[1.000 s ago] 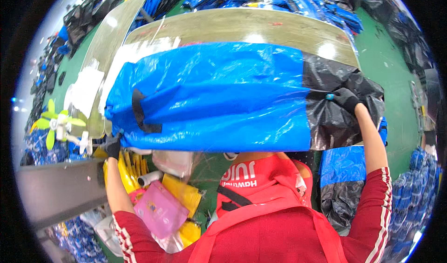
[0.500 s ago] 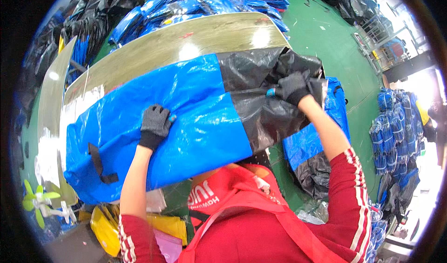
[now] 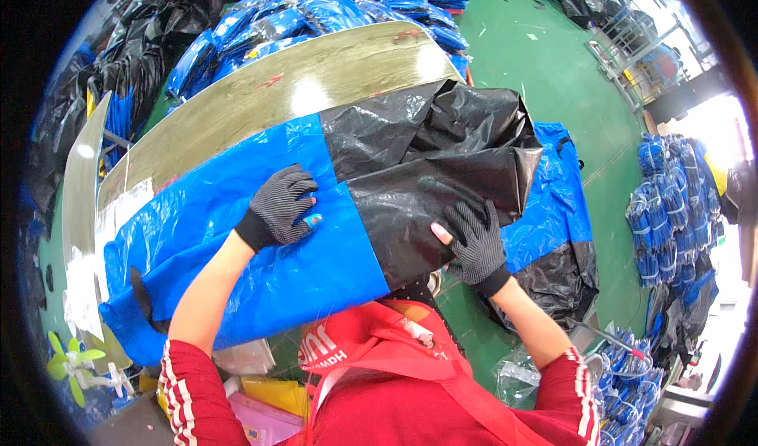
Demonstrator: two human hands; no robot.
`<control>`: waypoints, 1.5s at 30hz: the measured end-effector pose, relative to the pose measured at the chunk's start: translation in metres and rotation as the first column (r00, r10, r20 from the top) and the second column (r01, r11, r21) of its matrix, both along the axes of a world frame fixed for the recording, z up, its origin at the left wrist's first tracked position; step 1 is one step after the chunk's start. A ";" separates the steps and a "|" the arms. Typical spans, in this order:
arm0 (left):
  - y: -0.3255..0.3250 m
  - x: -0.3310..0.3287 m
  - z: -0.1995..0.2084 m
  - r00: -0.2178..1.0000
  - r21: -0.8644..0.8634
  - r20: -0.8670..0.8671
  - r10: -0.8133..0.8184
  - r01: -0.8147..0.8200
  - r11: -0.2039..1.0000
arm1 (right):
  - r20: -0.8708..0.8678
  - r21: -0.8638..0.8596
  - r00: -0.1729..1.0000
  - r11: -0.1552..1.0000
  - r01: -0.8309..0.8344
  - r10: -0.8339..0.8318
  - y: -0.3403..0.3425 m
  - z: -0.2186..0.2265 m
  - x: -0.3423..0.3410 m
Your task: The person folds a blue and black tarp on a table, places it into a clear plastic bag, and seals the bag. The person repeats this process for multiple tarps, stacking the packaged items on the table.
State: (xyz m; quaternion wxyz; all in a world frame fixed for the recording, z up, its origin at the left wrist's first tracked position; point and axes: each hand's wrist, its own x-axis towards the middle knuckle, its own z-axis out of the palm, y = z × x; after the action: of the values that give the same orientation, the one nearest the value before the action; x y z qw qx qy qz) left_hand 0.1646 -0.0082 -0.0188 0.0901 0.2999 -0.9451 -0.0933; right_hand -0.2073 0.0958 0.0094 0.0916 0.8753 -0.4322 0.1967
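A large bag of blue and black plastic sheeting (image 3: 237,280) lies spread over a wood-grained table, blue on the left and black on the right. My left hand (image 3: 283,208), in a dark knitted glove with the thumb tip uncovered, rests on the blue part near the seam with its fingers stretched out. At the near edge of the black part (image 3: 395,209), my right hand (image 3: 474,245), gloved alike, touches the sheet with thumb and fingers apart. The black end is creased and folded beside the table's right edge. A black strap (image 3: 142,292) crosses the blue end at the left.
Beyond the table (image 3: 237,95) are piled blue packs (image 3: 316,16). Another blue and black bag (image 3: 549,201) hangs or lies at right, above the green floor (image 3: 529,59). Bundled blue items (image 3: 663,209) stand farther right. A small green-bladed fan (image 3: 75,359) is at lower left.
My right hand has moved from the crumpled black end toward me, to the near edge. The black end now lies flatter. My left hand has shifted slightly toward the seam, its fingers more stretched.
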 end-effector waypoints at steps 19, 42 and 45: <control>0.041 0.033 -0.020 0.974 0.536 -0.115 -0.194 0.225 0.814 | -0.500 0.426 0.863 0.847 0.318 -0.073 -0.218 -0.032 0.007; 0.208 0.365 0.042 0.668 0.714 0.148 0.730 -0.583 0.389 | -0.657 0.281 0.714 0.800 0.530 -0.242 -0.202 -0.026 -0.058; 0.217 0.374 0.056 0.712 0.374 0.370 0.597 -0.702 0.606 | -0.649 0.342 0.726 0.765 0.546 -0.228 -0.200 -0.028 -0.061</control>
State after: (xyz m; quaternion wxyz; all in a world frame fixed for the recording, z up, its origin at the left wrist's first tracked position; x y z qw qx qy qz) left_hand 0.5382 0.2092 0.0373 -0.0599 0.6442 -0.7176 -0.2578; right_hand -0.2684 -0.1044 -0.0187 0.0218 0.7685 -0.5998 -0.2219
